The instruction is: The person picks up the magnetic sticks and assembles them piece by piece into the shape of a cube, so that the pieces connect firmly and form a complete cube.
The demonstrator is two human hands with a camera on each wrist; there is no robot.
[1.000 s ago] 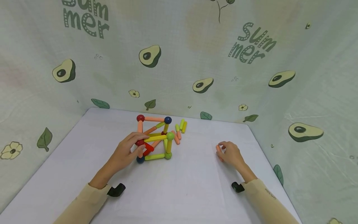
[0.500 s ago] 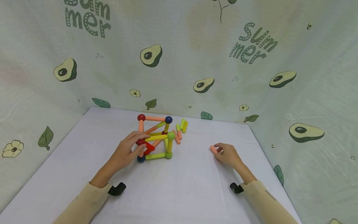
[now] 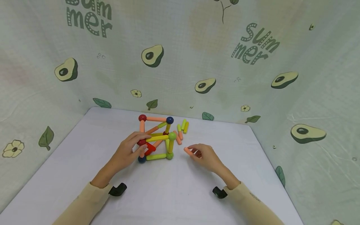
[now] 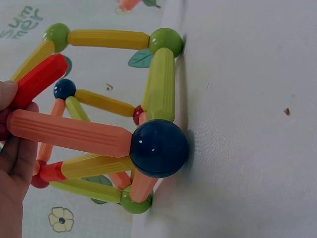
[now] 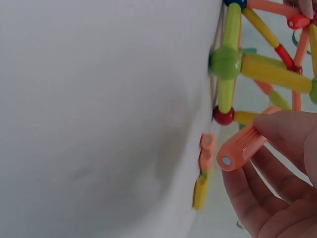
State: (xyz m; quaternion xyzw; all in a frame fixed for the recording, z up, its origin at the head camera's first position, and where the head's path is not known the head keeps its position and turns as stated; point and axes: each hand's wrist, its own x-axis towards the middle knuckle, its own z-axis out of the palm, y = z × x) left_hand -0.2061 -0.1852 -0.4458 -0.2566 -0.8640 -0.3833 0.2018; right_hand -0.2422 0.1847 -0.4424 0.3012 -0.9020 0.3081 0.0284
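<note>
The right grip pinches a peach rod midway, apart from the ball-and-rod frame and toward its four o'clock. The rod looks light, stiff and smooth; mid-length seems the best hold, leaving both ends free. The left grip holds the frame near its nine-o'clock red ball; hard tugging would probably part it.

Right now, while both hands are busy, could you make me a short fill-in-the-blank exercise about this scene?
In the head view:
1. The structure touched by the left hand has a lower left ball colored ____.
2. Its top left ball is ____.
3. The loose sticks on the table lie to its ____ (left or right).
4. The number of orange sticks pinched by the right hand is ____.

Missing words: blue; red; right; one.
</note>
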